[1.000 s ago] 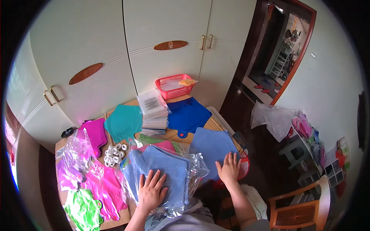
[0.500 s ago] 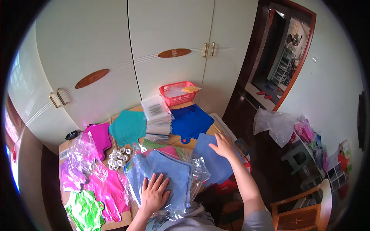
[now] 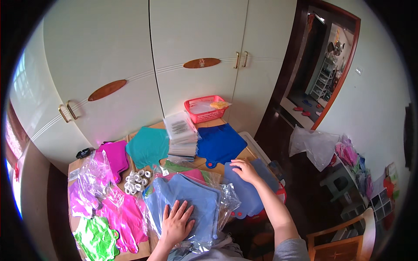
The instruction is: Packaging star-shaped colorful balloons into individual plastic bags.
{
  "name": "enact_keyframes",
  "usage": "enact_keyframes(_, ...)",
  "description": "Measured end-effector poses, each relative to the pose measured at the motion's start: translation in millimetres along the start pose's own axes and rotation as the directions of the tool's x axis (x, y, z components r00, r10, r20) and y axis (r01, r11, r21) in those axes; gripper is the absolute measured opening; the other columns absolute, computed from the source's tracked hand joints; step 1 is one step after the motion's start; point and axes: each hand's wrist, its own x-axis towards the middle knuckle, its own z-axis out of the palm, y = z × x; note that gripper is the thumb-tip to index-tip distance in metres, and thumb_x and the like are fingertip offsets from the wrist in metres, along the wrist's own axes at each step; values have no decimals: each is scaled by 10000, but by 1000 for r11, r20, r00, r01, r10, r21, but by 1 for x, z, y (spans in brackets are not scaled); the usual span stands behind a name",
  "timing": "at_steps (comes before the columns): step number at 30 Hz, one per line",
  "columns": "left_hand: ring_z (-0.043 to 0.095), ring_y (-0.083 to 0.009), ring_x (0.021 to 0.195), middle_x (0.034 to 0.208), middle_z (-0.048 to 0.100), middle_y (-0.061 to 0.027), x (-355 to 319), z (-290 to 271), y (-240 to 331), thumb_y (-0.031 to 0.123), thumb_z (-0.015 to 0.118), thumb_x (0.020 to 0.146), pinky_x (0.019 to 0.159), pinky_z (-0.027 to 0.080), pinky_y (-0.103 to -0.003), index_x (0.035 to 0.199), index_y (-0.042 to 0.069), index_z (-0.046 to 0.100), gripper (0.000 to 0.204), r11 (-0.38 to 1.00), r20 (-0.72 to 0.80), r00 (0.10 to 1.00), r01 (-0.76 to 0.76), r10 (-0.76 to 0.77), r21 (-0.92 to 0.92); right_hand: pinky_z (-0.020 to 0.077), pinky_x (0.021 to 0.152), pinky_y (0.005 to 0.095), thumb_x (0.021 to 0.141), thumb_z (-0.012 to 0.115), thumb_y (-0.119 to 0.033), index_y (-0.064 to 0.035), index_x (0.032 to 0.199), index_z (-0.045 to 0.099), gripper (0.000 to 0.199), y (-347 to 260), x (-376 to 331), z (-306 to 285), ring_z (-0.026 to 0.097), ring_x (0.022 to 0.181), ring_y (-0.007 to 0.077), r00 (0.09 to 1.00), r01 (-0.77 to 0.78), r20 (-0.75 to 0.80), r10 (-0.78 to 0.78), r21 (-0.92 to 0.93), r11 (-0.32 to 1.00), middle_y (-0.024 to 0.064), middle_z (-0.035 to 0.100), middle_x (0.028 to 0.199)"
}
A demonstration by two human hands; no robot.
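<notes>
My left hand (image 3: 177, 224) lies flat with fingers spread on a stack of blue-grey flat plastic pouches (image 3: 191, 195). These rest on a clear plastic bag (image 3: 228, 200) at the table's near edge. To the right, my right hand (image 3: 246, 171) has its fingers bent at the upper edge of another blue-grey flat pouch (image 3: 257, 191), pinching it as far as I can see. Small red round pieces show at that pouch's lower edge. Green and pink pouches (image 3: 191, 175) show beneath the clear bag.
Teal (image 3: 148, 145) and dark blue (image 3: 221, 143) pouches lie farther back, around a pile of clear packets (image 3: 180, 132). White rings (image 3: 136, 180) and wrapped pink pouches (image 3: 124, 215) are at left. A red basket (image 3: 204, 115) stands behind; a wooden chair (image 3: 342, 239) is at right.
My right hand has turned, its fingers going from spread to bent at the pouch's upper edge. Red round pieces now show at that pouch's lower edge. My left hand stays on the stack.
</notes>
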Motion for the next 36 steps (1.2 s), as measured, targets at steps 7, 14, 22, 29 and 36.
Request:
enact_keyframes(7, 379, -297, 1279, 1332, 471, -75, -1, 0, -2, 351, 564, 830, 1050, 234, -530, 1258, 175, 520, 466, 1000, -12, 1000, -7, 8, 17, 394, 940, 396, 821, 602, -168, -91, 1044, 622, 237, -5, 13, 10, 543, 1062, 287, 969, -48, -242, 42, -19, 999, 102, 596, 1127)
enact_keyframes(14, 386, -295, 1274, 1332, 473, -69, 0, 0, -2, 356, 564, 834, 1040, 254, -525, 1267, 177, 514, 471, 999, -24, 999, -29, 29, 21, 252, 1033, 544, 855, 526, -412, -253, 1266, 524, 440, 27, 48, 5, 406, 1244, 351, 978, -208, -78, 192, -351, 913, 133, 441, 1360)
enact_keyframes(22, 378, -283, 1284, 1338, 470, -64, -2, 0, -2, 365, 556, 841, 1046, 247, -520, 1272, 182, 510, 471, 1000, -18, 1000, -20, 20, 21, 154, 1067, 586, 885, 481, -445, -311, 1311, 471, 446, 4, 65, 11, 279, 1338, 329, 968, -155, 126, 216, -374, 914, 99, 336, 1442)
enact_keyframes(29, 384, -292, 1276, 1335, 470, -69, 1, -1, -2, 353, 553, 844, 1044, 246, -529, 1269, 176, 511, 462, 999, -7, 999, -33, 33, 3, 167, 1076, 555, 900, 497, -346, -223, 1291, 496, 410, 8, 54, 0, 319, 1321, 295, 992, -128, -16, 127, -206, 970, 100, 396, 1401)
enact_keyframes(36, 363, -324, 1284, 1343, 449, -105, 1, -3, 0, 312, 576, 830, 1049, 238, -530, 1265, 153, 506, 468, 1000, -13, 1000, -4, 3, -16, 279, 1035, 458, 818, 624, -280, -74, 1281, 449, 536, 2, -55, -60, 398, 1220, 368, 913, -330, -291, 287, -108, 938, 203, 416, 1328)
